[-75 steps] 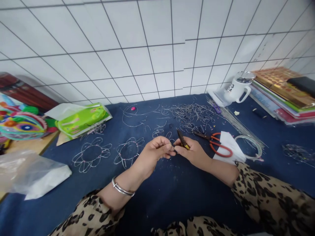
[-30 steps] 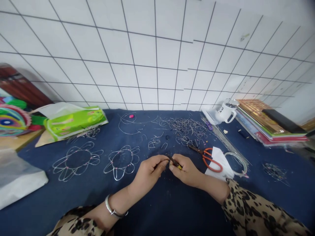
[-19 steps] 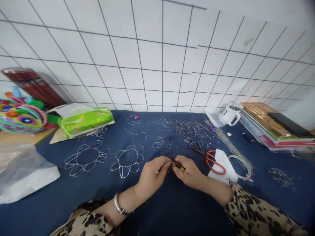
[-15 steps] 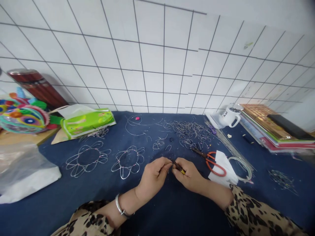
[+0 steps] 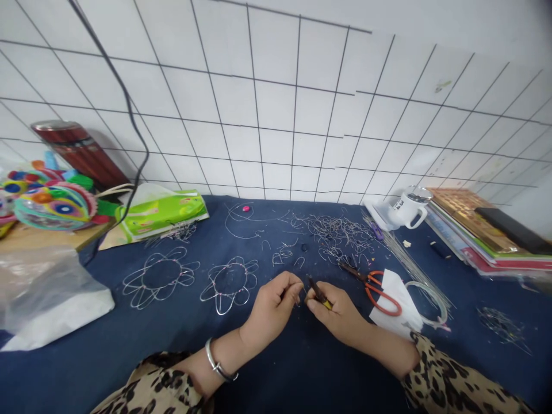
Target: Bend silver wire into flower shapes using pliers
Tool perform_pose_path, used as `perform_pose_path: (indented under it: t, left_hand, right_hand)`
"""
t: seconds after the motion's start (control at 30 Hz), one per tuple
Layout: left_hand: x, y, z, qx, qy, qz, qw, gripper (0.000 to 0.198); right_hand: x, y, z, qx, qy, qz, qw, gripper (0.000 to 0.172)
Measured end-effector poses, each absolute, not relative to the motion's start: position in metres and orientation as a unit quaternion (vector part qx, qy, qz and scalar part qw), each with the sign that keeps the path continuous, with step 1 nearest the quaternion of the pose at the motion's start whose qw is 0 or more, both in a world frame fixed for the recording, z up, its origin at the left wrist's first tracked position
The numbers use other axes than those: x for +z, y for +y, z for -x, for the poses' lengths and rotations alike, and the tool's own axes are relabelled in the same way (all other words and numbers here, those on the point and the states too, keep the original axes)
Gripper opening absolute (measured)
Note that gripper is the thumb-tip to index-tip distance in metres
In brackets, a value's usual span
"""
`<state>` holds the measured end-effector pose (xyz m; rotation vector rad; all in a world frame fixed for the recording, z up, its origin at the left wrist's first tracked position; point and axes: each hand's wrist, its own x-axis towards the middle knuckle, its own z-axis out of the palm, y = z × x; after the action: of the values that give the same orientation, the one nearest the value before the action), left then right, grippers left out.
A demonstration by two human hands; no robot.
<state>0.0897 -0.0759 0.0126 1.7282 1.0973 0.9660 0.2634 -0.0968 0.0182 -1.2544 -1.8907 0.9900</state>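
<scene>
My right hand (image 5: 336, 307) is closed around a pair of pliers (image 5: 319, 295) with dark jaws and a yellow patch on the handle. Opposite it, my left hand (image 5: 275, 305) is pinched shut, its fingertips a small gap from the jaws. What those fingertips hold is too small to make out; a thin wire may be there. Left of my hands lie two wire flower shapes, the nearer flower (image 5: 230, 284) and the farther flower (image 5: 160, 278). Just beyond my hands are several short bent wire pieces (image 5: 284, 253).
Orange-handled scissors (image 5: 383, 293) lie on white paper (image 5: 394, 307) right of my hands, beside a wire coil (image 5: 431, 303). Behind are a tangled wire heap (image 5: 338, 233), a white mug (image 5: 409, 208) and stacked books (image 5: 483, 230). At left are a green tissue pack (image 5: 168, 214) and a plastic bag (image 5: 56, 299).
My hands have drawn slightly apart, and the pliers' jaws are now clear of my left fingertips. The view has shifted a little, and a dark cable shows at left.
</scene>
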Motion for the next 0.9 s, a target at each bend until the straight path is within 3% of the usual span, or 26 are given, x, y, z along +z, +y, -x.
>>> perform_pose_path:
  t: [0.13,0.27,0.37,0.53,0.9]
  left_hand:
    - [0.014,-0.071,-0.087,0.393,0.447,-0.678,0.431,0.022]
    - [0.017,-0.065,-0.082,0.431,0.461,-0.641,0.437,0.021]
    - [0.021,-0.061,-0.078,0.462,0.466,-0.625,0.422,0.02]
    - [0.021,-0.058,-0.075,0.473,0.465,-0.627,0.409,0.017]
    - [0.008,-0.058,-0.076,0.478,0.445,-0.664,0.365,0.014]
  right_hand:
    - [0.023,-0.097,-0.264,0.457,-0.666,0.478,0.346,0.021]
    - [0.022,-0.104,-0.26,0.65,-0.486,0.436,0.388,0.03]
    - [0.018,-0.112,-0.256,0.747,-0.393,0.398,0.36,0.037]
    - [0.013,-0.119,-0.251,0.78,-0.394,0.373,0.313,0.042]
    - [0.011,-0.116,-0.253,0.795,-0.402,0.337,0.304,0.04]
